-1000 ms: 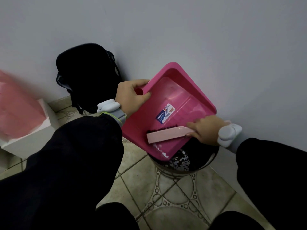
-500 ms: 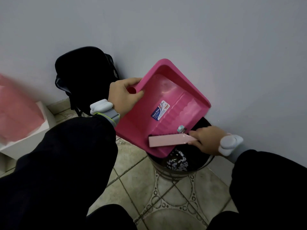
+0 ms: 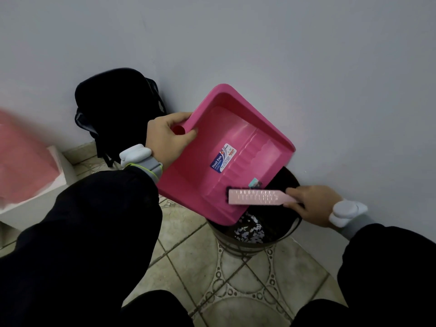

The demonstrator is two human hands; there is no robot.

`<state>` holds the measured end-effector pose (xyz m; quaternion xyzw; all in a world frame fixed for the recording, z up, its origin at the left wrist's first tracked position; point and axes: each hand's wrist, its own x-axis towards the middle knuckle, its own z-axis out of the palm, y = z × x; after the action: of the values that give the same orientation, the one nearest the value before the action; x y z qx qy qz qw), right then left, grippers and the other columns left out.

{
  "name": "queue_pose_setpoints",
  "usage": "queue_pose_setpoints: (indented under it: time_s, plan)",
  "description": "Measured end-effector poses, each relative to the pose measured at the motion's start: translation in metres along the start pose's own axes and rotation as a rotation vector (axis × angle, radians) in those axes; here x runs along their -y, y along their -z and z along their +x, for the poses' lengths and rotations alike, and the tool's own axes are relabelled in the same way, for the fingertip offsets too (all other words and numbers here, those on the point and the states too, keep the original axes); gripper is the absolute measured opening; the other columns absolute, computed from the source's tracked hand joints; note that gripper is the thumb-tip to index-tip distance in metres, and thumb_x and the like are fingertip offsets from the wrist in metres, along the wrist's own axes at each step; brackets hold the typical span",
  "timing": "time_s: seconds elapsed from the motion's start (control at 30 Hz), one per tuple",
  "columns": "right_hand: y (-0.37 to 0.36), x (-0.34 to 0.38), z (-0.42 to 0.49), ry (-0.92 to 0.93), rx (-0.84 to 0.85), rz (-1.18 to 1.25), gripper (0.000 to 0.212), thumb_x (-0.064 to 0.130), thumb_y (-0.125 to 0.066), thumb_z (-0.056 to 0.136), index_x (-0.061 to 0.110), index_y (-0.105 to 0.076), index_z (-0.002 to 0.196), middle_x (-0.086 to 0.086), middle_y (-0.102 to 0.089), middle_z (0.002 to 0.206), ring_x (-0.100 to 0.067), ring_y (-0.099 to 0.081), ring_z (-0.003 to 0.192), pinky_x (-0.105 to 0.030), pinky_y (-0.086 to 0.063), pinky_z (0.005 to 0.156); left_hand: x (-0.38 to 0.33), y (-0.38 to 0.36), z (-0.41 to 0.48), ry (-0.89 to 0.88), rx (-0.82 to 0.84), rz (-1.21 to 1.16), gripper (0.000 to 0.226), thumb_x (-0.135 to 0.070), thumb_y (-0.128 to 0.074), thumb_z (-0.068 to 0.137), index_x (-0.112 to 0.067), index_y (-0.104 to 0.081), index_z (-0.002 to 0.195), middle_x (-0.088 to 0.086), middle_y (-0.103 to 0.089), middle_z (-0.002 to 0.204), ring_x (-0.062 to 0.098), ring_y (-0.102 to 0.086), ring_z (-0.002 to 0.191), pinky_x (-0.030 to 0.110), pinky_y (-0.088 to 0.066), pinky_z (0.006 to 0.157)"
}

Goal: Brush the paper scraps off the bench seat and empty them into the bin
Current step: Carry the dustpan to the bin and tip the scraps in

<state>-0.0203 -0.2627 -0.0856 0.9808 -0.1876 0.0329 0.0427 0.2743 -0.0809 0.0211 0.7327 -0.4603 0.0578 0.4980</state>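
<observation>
The pink dustpan is gripped by the left hand and tilted over the bin, while the brush, grasped by the right hand, is laid at its lip so a clinging paper scrap is swept in.

Plain grey wall — patterned beige floor tiles, dim light
</observation>
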Motion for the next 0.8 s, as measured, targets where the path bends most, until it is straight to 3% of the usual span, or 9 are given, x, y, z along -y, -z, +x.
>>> queue_pose_setpoints:
  time_s: [0.07, 0.13, 0.2, 0.27, 0.33, 0.43, 0.53, 0.63, 0.8]
  plan:
    - [-0.003, 0.0, -0.007, 0.032, 0.034, -0.012, 0.071, 0.066, -0.007, 0.075, 0.021, -0.056, 0.1, 0.0, -0.066, 0.093, -0.026, -0.065, 0.083, -0.029, -0.043, 0.063, 0.001, 0.001, -0.001, 0.013, -0.014, -0.012, 0.03, -0.011, -0.072, 0.074, -0.017, -0.072, 0.104, -0.028, -0.063, 0.069, -0.019, -0.052, 0.062, -0.001, -0.037, 0.065]
    - [-0.003, -0.004, -0.011, 0.022, -0.001, 0.019, 0.066, 0.065, -0.012, 0.077, 0.02, -0.056, 0.096, 0.0, -0.066, 0.087, -0.027, -0.065, 0.077, -0.031, -0.044, 0.06, 0.001, 0.002, -0.003, 0.021, -0.024, -0.026, 0.031, -0.01, -0.072, 0.075, -0.015, -0.072, 0.105, -0.012, -0.065, 0.076, -0.019, -0.052, 0.062, -0.001, -0.037, 0.065]
    - [0.001, -0.01, -0.011, -0.047, -0.114, 0.06, 0.059, 0.061, -0.021, 0.08, 0.017, -0.058, 0.091, -0.004, -0.067, 0.08, -0.031, -0.065, 0.071, -0.032, -0.044, 0.056, 0.001, 0.003, -0.003, 0.031, -0.026, -0.035, 0.031, -0.009, -0.072, 0.075, -0.015, -0.072, 0.105, -0.016, -0.065, 0.075, -0.019, -0.052, 0.061, -0.001, -0.038, 0.064]
    - [0.006, -0.016, -0.009, -0.142, -0.183, 0.076, 0.06, 0.061, -0.022, 0.079, 0.016, -0.058, 0.092, -0.007, -0.067, 0.079, -0.032, -0.065, 0.071, -0.032, -0.042, 0.056, 0.003, 0.003, -0.002, 0.034, -0.018, -0.034, 0.031, -0.01, -0.072, 0.075, -0.016, -0.072, 0.105, -0.034, -0.061, 0.065, -0.018, -0.052, 0.061, -0.001, -0.037, 0.064]
    - [0.007, -0.017, -0.007, -0.18, -0.136, 0.093, 0.062, 0.063, -0.019, 0.078, 0.017, -0.057, 0.094, -0.008, -0.067, 0.082, -0.032, -0.064, 0.077, -0.033, -0.041, 0.06, 0.004, 0.003, -0.001, 0.038, -0.013, -0.018, 0.031, -0.01, -0.072, 0.074, -0.017, -0.072, 0.104, -0.042, -0.057, 0.062, -0.017, -0.052, 0.06, -0.001, -0.037, 0.063]
    - [0.001, -0.01, -0.009, -0.076, 0.006, 0.071, 0.06, 0.064, -0.019, 0.079, 0.02, -0.055, 0.097, -0.004, -0.067, 0.089, -0.029, -0.063, 0.084, -0.032, -0.044, 0.065, 0.004, 0.001, 0.0, 0.037, -0.017, -0.026, 0.03, -0.009, -0.072, 0.074, -0.015, -0.072, 0.103, -0.041, -0.058, 0.062, -0.019, -0.052, 0.061, -0.002, -0.037, 0.064]
    - [-0.002, -0.004, -0.013, -0.072, -0.051, 0.127, 0.064, 0.065, -0.014, 0.077, 0.019, -0.054, 0.093, -0.003, -0.066, 0.085, -0.029, -0.063, 0.079, -0.031, -0.041, 0.062, 0.008, -0.001, 0.001, 0.037, -0.006, -0.042, 0.03, -0.01, -0.071, 0.074, -0.016, -0.072, 0.103, -0.046, -0.057, 0.067, -0.021, -0.053, 0.064, -0.001, -0.038, 0.066]
    - [0.002, -0.012, -0.016, -0.221, -0.197, 0.237, 0.052, 0.061, -0.023, 0.08, 0.018, -0.052, 0.086, -0.01, -0.066, 0.078, -0.034, -0.063, 0.073, -0.034, -0.042, 0.06, 0.013, -0.002, 0.002, 0.044, -0.01, -0.04, 0.028, -0.019, -0.069, 0.071, -0.017, -0.072, 0.099, -0.042, -0.059, 0.069, -0.018, -0.054, 0.065, 0.002, -0.039, 0.067]
    - [0.013, -0.025, -0.023, -0.415, -0.311, 0.26, 0.038, 0.05, -0.033, 0.085, 0.013, -0.044, 0.082, -0.013, -0.053, 0.062, -0.041, -0.058, 0.065, -0.032, -0.032, 0.055, 0.021, -0.002, 0.003, 0.084, -0.051, -0.063, 0.02, -0.023, -0.066, 0.07, -0.024, -0.068, 0.091, -0.02, -0.06, 0.073, -0.009, -0.05, 0.062, 0.013, -0.04, 0.066]
